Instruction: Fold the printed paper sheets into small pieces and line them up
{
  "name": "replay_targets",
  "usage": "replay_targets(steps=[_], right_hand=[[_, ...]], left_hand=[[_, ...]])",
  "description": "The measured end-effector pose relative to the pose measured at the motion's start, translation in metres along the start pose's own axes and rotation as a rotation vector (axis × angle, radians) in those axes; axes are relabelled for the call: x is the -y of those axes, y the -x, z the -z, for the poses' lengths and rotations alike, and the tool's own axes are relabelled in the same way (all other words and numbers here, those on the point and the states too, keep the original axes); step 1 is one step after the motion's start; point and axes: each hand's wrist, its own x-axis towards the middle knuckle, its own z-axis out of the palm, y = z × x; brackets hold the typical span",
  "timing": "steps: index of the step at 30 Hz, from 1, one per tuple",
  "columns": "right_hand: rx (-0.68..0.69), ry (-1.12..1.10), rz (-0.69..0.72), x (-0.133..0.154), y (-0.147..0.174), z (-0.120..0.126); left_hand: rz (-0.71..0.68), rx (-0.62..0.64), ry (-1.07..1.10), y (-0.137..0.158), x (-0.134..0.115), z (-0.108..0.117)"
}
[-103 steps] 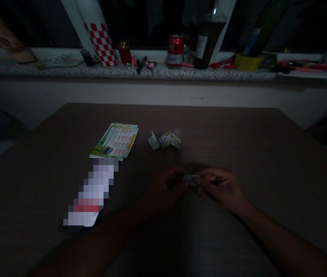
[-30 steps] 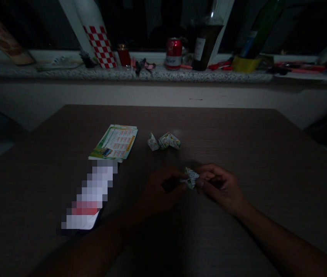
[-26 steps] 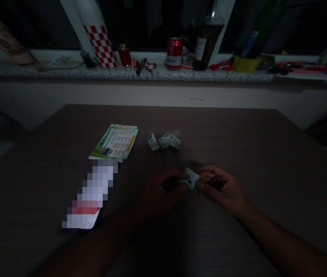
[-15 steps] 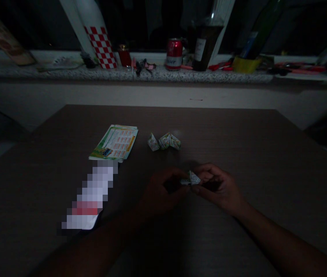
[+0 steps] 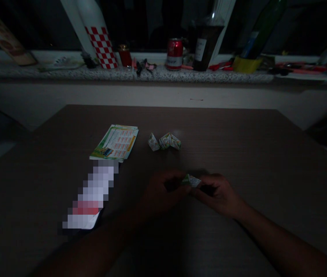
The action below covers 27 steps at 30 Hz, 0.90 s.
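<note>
Between my two hands is a small folded paper piece (image 5: 192,181), green and white with fine print. My left hand (image 5: 163,192) pinches its left side between thumb and fingers, and my right hand (image 5: 219,194) grips its right side the same way. The fingers cover part of the paper. Beyond the hands, folded paper pieces (image 5: 170,141) of similar print lie on the table, with one more folded piece (image 5: 153,142) just to their left. A stack of printed leaflets (image 5: 117,142) lies further left.
A phone (image 5: 91,196) with a blurred, lit screen lies left of my hands on the wooden table (image 5: 238,142). Along the stone windowsill (image 5: 140,75) stand a red can (image 5: 174,54), a checkered bottle (image 5: 101,46), a dark bottle (image 5: 205,48) and a yellow holder (image 5: 247,64).
The folded paper has turned a little between my fingers, and more of its green side shows. My right fingers have closed in from behind it. The other things lie as before.
</note>
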Motion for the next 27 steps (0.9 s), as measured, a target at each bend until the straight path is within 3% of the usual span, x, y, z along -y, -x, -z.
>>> replay_targets(steps=[5,8,12,18,23,27], right_hand=[[0.062,-0.001,0.017,0.004,0.0,0.0],[0.073,-0.032,-0.028,0.007,0.0,0.001],[0.081,-0.087,-0.063,0.007,0.0,0.001],[0.031,-0.047,-0.043,0.005,-0.001,0.0],[0.051,-0.068,-0.025,0.004,-0.001,0.002],[0.085,-0.06,-0.037,0.002,0.0,0.002]], left_hand=[[-0.004,0.019,-0.15,-0.003,-0.009,0.0],[-0.078,-0.001,-0.23,-0.002,-0.012,-0.001],[-0.13,-0.008,-0.225,-0.001,-0.013,-0.002],[0.047,-0.037,-0.089,0.0,-0.007,-0.002],[0.134,0.091,0.078,-0.001,-0.003,-0.003],[0.115,0.154,0.096,-0.001,-0.007,-0.004]])
